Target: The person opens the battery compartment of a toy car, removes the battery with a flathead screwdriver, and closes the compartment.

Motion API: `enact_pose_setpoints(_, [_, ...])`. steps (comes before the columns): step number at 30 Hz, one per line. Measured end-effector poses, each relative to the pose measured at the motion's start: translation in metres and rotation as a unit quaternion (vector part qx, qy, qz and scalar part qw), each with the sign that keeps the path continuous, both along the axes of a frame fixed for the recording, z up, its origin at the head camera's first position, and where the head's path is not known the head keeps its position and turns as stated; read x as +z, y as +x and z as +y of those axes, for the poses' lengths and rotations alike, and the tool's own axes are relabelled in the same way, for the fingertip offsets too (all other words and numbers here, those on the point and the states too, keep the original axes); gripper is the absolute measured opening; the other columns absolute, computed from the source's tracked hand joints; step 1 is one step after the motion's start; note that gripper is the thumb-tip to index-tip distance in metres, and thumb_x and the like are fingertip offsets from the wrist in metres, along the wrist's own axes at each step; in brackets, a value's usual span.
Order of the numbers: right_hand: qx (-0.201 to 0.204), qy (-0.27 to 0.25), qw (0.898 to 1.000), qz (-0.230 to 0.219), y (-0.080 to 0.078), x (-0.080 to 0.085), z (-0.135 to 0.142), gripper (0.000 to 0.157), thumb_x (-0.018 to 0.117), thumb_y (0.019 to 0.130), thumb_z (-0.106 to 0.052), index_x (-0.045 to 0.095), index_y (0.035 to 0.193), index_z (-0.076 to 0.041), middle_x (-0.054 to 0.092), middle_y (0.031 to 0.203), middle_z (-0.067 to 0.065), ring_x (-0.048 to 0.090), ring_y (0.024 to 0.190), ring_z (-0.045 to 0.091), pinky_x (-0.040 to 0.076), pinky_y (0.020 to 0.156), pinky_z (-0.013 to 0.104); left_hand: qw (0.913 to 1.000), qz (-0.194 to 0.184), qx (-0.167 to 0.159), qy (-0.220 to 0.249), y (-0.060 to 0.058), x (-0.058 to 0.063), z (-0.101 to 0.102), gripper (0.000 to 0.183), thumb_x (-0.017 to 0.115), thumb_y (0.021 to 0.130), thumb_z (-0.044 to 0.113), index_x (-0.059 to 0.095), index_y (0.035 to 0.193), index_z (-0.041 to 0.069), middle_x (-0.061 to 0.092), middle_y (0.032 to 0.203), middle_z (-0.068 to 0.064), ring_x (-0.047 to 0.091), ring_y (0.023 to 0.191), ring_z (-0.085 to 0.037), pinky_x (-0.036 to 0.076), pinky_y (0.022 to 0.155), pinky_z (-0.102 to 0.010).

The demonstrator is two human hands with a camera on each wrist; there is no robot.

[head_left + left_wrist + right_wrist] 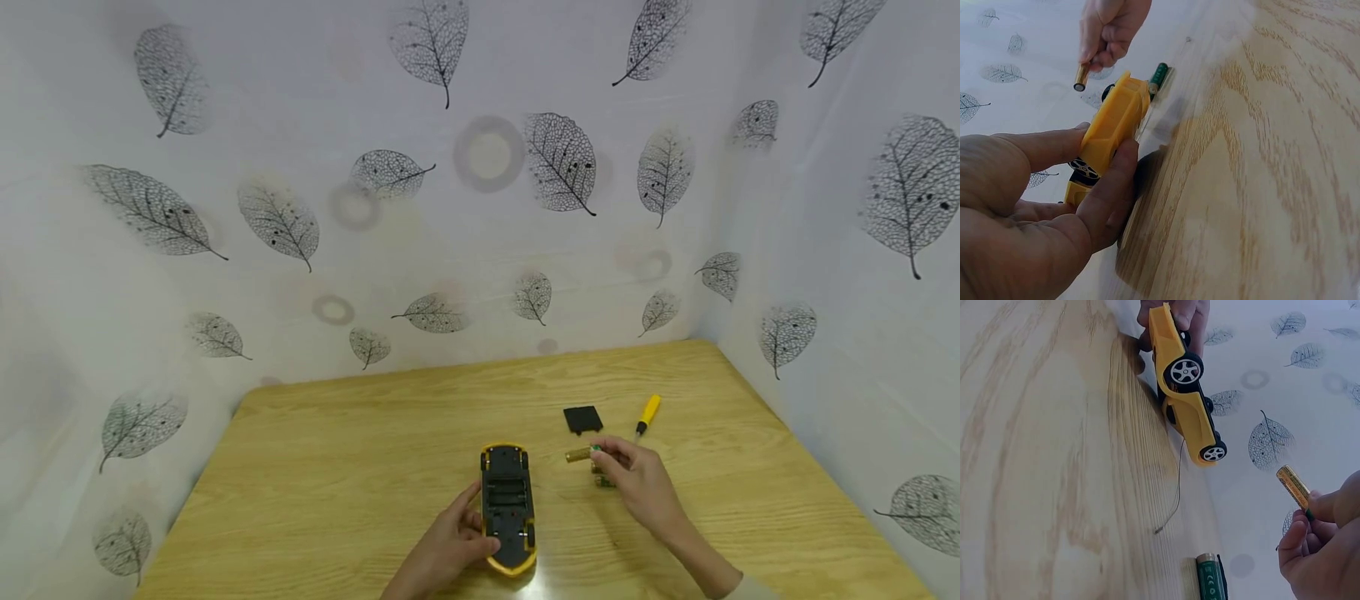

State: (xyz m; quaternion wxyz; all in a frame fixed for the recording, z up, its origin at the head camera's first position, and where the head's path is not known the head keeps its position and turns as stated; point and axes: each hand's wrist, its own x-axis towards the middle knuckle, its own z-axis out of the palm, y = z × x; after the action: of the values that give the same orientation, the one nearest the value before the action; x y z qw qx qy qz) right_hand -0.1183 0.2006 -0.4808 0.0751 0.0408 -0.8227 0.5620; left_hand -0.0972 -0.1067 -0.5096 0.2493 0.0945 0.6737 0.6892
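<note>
My left hand (448,543) grips a yellow toy car (512,546) at its near end, thumb on one side and fingers on the other. The car is upside down, its black underside up and its battery compartment (507,493) uncovered, with dark slots showing. To the right of the car, my right hand (639,485) pinches a gold battery (1293,486) by its green end, raised with the other end pointing left towards the car. Loose batteries (604,481) lie on the table under the right hand, partly hidden by it; one shows a green wrapper (1209,578) in the right wrist view.
A black battery cover (582,419) lies on the wooden table (360,467) beyond the right hand. Behind that hand is a screwdriver with a yellow handle (651,408). A thin wire (1179,487) trails from the car. Leaf-patterned sheeting (480,233) surrounds the table's back and sides.
</note>
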Motion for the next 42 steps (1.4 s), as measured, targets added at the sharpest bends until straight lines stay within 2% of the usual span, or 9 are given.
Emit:
enact_pose_setpoints(4, [-0.012, 0.006, 1.0, -0.002, 0.003, 0.002, 0.012, 0.029, 0.066, 0.102, -0.015, 0.069, 0.122, 0.007, 0.072, 0.106, 0.013, 0.068, 0.089, 0.02, 0.059, 0.074, 0.029, 1.0, 0.0, 0.0, 0.001, 0.0, 0.0, 0.0, 0.094, 0.074, 0.089, -0.005, 0.014, 0.161, -0.007, 0.058, 0.1, -0.015, 0.067, 0.084, -0.021, 0.062, 0.074, -0.037])
enact_pose_setpoints(9, [-0.031, 0.007, 0.999, -0.023, 0.007, 0.0, 0.025, 0.03, 0.066, 0.103, -0.016, 0.068, 0.123, 0.007, 0.07, 0.104, 0.014, 0.065, 0.084, 0.018, 0.056, 0.067, 0.028, 1.0, -0.001, -0.001, 0.006, 0.0, -0.001, -0.001, 0.094, 0.074, 0.089, -0.004, 0.014, 0.161, -0.007, 0.057, 0.1, -0.015, 0.066, 0.084, -0.02, 0.062, 0.074, -0.037])
enact_pose_setpoints(15, [-0.066, 0.031, 0.994, -0.076, 0.011, -0.008, 0.039, 0.034, 0.067, 0.102, -0.019, 0.068, 0.125, 0.007, 0.071, 0.112, 0.014, 0.067, 0.093, 0.022, 0.058, 0.072, 0.028, 0.9999, -0.004, 0.001, 0.01, 0.001, 0.0, -0.001, 0.094, 0.074, 0.088, -0.005, 0.014, 0.161, -0.007, 0.056, 0.1, -0.014, 0.065, 0.083, -0.02, 0.062, 0.074, -0.036])
enact_pose_setpoints(20, [-0.075, 0.047, 0.986, -0.138, 0.018, -0.017, 0.045, 0.035, 0.069, 0.101, -0.018, 0.068, 0.123, 0.008, 0.072, 0.107, 0.011, 0.065, 0.088, 0.017, 0.055, 0.067, 0.026, 1.0, -0.004, 0.002, 0.007, 0.001, 0.0, -0.001, 0.094, 0.074, 0.088, -0.004, 0.015, 0.161, -0.007, 0.057, 0.1, -0.015, 0.066, 0.083, -0.019, 0.062, 0.074, -0.036])
enact_pose_setpoints(23, [-0.074, 0.061, 0.983, -0.159, 0.021, -0.023, 0.045, 0.03, 0.071, 0.099, -0.015, 0.07, 0.119, 0.007, 0.072, 0.104, 0.007, 0.064, 0.088, 0.015, 0.054, 0.068, 0.024, 1.0, -0.001, 0.003, -0.002, 0.001, 0.0, -0.001, 0.094, 0.074, 0.088, -0.004, 0.015, 0.161, -0.007, 0.058, 0.1, -0.015, 0.066, 0.082, -0.02, 0.061, 0.073, -0.036])
enact_pose_setpoints(28, [-0.073, 0.069, 0.98, -0.171, 0.023, -0.03, 0.042, 0.027, 0.072, 0.097, -0.013, 0.072, 0.117, 0.006, 0.073, 0.101, 0.004, 0.065, 0.089, 0.015, 0.054, 0.069, 0.024, 0.9999, 0.003, 0.007, -0.014, 0.002, 0.0, -0.001, 0.094, 0.074, 0.087, -0.005, 0.016, 0.161, -0.007, 0.057, 0.1, -0.015, 0.065, 0.082, -0.02, 0.061, 0.073, -0.037])
enact_pose_setpoints(33, [-0.073, 0.055, 0.98, -0.176, 0.023, -0.033, 0.04, 0.025, 0.072, 0.097, -0.01, 0.072, 0.116, 0.006, 0.072, 0.098, 0.005, 0.065, 0.085, 0.017, 0.052, 0.064, 0.026, 0.9999, -0.001, 0.007, -0.013, 0.002, 0.001, -0.001, 0.094, 0.074, 0.088, -0.005, 0.015, 0.161, -0.007, 0.056, 0.1, -0.015, 0.065, 0.082, -0.02, 0.061, 0.074, -0.037])
enact_pose_setpoints(42, [-0.072, 0.072, 0.983, -0.154, 0.022, -0.037, 0.039, 0.022, 0.073, 0.096, -0.008, 0.073, 0.112, 0.006, 0.072, 0.097, 0.006, 0.066, 0.087, 0.017, 0.055, 0.068, 0.024, 0.9999, 0.0, 0.006, -0.013, 0.002, 0.001, -0.001, 0.094, 0.075, 0.088, -0.004, 0.016, 0.161, -0.007, 0.055, 0.101, -0.014, 0.064, 0.084, -0.02, 0.061, 0.075, -0.038])
